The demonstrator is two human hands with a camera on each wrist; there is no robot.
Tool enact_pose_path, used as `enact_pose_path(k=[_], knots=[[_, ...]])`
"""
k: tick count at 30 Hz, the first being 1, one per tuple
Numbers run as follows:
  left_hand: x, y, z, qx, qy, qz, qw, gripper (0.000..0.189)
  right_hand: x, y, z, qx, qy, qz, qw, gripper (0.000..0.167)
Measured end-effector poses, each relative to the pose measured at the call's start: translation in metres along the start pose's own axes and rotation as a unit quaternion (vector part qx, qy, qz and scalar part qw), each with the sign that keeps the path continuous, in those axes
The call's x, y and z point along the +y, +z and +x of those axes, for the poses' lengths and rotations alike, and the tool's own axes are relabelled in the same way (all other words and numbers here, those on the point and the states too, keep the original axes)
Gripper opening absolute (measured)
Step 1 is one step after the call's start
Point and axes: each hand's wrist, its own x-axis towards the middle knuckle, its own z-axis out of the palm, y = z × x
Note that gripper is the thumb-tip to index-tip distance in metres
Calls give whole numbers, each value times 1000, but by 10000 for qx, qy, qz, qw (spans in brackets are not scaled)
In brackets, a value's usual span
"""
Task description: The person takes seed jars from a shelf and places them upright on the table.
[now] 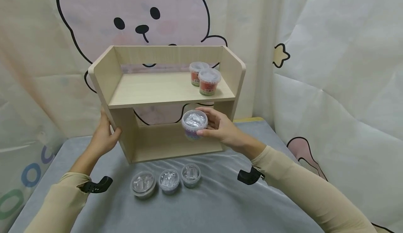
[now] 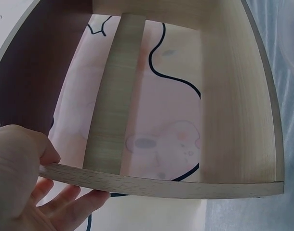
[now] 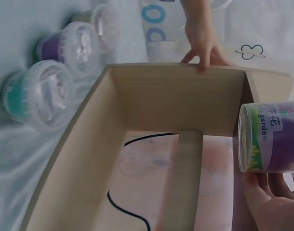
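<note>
My right hand [image 1: 221, 128] grips a lidded plastic tub [image 1: 194, 124] with a purple, flowery label, in front of the lower bay of a pale wooden two-tier shelf [image 1: 148, 100]. The tub's side [image 3: 274, 137] shows in the right wrist view, with fingers beneath it. On the shelf's left side panel, my left hand [image 1: 104, 136] holds the edge; the left wrist view shows the thumb on one face and the fingers [image 2: 74, 207] on the other. Two tubs with orange-red labels, a front one [image 1: 208, 82] and one behind [image 1: 195, 72], stand at the upper tier's right end.
Three more lidded tubs, a left one [image 1: 143, 184], a middle one [image 1: 169, 181] and a right one [image 1: 190, 175], stand on the grey-blue cloth [image 1: 220, 198] before the shelf. A patterned curtain [image 1: 252, 51] hangs close behind. Black straps [image 1: 250, 176] circle both wrists.
</note>
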Motion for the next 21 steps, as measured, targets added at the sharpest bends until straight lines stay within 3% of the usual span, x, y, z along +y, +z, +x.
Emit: enact_pose_path(k=[21], knots=[[3,0,-1,43,-37,48,10000,94,52,-15,-36,89,30,-119,9999,74]])
